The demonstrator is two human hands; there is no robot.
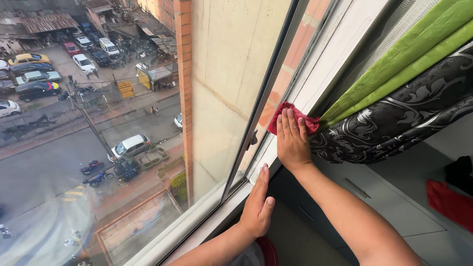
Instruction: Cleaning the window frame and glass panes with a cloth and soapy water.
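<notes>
My right hand [291, 140] presses a red cloth [301, 116] flat against the white window frame [315, 74], fingers together and pointing up. Most of the cloth is hidden under the hand; only its upper edge shows. My left hand [257, 204] rests flat on the lower part of the frame near the sill, fingers extended, holding nothing. The window glass [98, 148] lies to the left and looks down on a street far below.
A green curtain [409, 54] and a black patterned curtain [404, 118] hang bunched just right of the right hand. Grey cabinet fronts [394, 202] stand below. Another red cloth [451, 202] and a dark item [460, 172] lie at the far right.
</notes>
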